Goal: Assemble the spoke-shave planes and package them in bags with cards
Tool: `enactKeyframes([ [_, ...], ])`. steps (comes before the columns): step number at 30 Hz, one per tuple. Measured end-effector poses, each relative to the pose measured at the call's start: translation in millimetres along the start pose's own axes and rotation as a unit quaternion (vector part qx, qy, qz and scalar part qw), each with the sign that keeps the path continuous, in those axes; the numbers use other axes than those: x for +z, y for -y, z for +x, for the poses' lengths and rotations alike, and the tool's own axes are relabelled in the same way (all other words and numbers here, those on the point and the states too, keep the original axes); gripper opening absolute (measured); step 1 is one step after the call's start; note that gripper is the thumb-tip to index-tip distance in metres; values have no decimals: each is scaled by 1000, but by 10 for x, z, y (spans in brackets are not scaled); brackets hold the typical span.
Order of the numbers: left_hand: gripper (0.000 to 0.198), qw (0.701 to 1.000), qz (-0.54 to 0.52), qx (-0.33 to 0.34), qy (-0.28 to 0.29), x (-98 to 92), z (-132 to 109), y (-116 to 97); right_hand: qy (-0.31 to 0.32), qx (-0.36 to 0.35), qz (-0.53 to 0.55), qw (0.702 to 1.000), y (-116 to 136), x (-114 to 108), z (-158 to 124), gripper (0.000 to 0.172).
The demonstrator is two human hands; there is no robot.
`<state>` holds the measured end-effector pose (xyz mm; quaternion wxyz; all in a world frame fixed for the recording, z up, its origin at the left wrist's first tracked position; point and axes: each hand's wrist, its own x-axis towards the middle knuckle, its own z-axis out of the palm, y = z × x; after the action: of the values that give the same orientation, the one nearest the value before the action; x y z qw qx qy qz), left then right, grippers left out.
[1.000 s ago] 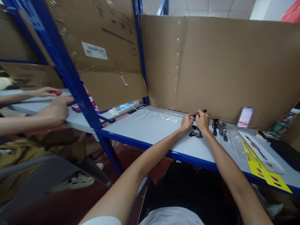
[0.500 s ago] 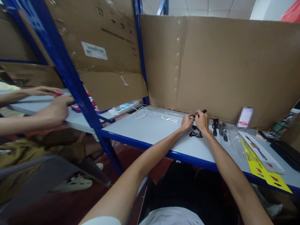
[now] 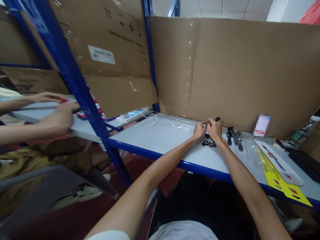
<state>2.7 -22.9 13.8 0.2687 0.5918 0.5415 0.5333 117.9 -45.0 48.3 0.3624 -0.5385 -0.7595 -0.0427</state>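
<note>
Over the grey-white table my left hand [image 3: 199, 130] and my right hand [image 3: 214, 129] meet, fingers pinched together. A slim black handle [image 3: 217, 119] sticks out past the right fingers; the rest of this utensil is hidden in my grip. The left fingertips close on its near end, where detail is too small to read. Just below the hands lie small black parts [image 3: 205, 143] and a shiny dark metal piece [image 3: 212, 144]. Right of my right hand several black-handled utensils [image 3: 234, 136] lie side by side.
Clear plastic packaging [image 3: 252, 150], yellow printed cards [image 3: 275, 176] and a white card [image 3: 273, 156] lie to the right. Beyond are a bottle [image 3: 298, 135] and a black case [image 3: 306, 163]. Cardboard [image 3: 225, 66] walls the back. Another person's hands [image 3: 60, 116] work beyond the blue post [image 3: 77, 90].
My right hand has shifted very slightly left, and the black handle with it. The left hand and the parts on the table look unchanged.
</note>
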Motion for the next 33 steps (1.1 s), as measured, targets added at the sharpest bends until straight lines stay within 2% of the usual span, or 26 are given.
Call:
enactKeyframes([
  [3, 38, 999, 44, 26, 3, 26, -11, -4, -14, 21, -9, 1000, -35, -4, 16, 30],
  [10, 36, 999, 51, 12, -13, 4, 20, -4, -5, 58, -25, 998, -54, -47, 24, 29],
  [27, 36, 998, 57, 3, -18, 11, 67, 70, -15, 29, 13, 999, -11, -16, 9, 29],
  [33, 34, 998, 57, 11, -19, -2, 41, 32, -1, 38, -16, 999, 0, 3, 3, 29],
])
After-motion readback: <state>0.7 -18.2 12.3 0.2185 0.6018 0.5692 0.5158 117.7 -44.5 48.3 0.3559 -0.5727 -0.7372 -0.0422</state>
